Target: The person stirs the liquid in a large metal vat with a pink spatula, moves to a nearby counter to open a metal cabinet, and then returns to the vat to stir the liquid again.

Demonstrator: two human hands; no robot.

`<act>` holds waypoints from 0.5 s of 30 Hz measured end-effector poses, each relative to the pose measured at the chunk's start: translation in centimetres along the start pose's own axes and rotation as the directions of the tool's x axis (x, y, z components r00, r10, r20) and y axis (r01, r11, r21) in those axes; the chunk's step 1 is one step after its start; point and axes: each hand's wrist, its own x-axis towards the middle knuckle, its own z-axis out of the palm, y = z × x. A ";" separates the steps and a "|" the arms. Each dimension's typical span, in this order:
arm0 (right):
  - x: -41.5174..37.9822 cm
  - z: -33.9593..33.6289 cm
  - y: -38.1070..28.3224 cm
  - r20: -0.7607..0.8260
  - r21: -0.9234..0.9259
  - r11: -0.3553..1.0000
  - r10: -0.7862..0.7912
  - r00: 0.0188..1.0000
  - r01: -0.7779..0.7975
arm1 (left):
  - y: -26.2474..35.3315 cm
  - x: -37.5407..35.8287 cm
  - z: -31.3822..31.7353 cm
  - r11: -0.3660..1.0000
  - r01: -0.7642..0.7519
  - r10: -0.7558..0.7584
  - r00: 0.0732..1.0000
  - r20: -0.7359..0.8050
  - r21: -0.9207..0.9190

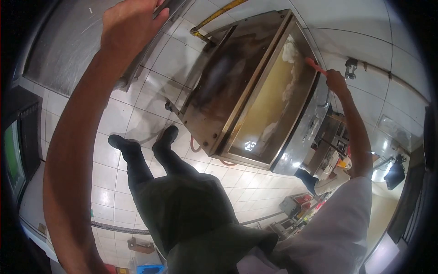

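Note:
My right hand (pixel 337 82) is closed around a slim red tool (pixel 315 65), which reaches over the rim of a deep steel tank (pixel 295 108). I cannot make out whether the tool is a brush or a scraper. Yellowish liquid (pixel 270 98) lies in the tank, with pale foam (pixel 289 51) along its side. At the upper left, my left hand (pixel 131 23) is by the edge of a steel table (pixel 59 50). Its fingers look curled, but the frame's border cuts them off and what they grip is hidden.
The tank's outer panel (pixel 223 77) is stained brown. A yellow pipe (pixel 219 17) runs behind it, and a tap (pixel 350 68) is fixed to the tiled wall. White tiles (pixel 107 178) cover the floor. Another person's dark shoe (pixel 306 179) shows beyond the tank, near assorted kitchen items (pixel 299 204).

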 end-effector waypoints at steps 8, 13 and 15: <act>-2.9 -2.4 -7.0 -0.026 0.155 0.973 -0.168 0.985 0.170 | 0.9 -0.1 0.0 1.000 0.023 -0.023 0.998 -0.059 -0.004; -1.1 -1.6 -7.8 0.002 -0.006 0.999 -0.054 0.999 0.054 | 1.6 0.0 -0.4 0.993 0.110 -0.110 0.994 -0.015 0.046; -0.6 -3.5 -8.0 0.012 -0.072 0.997 0.023 1.000 -0.023 | 1.6 0.0 -0.7 0.991 0.126 -0.127 0.992 0.009 0.039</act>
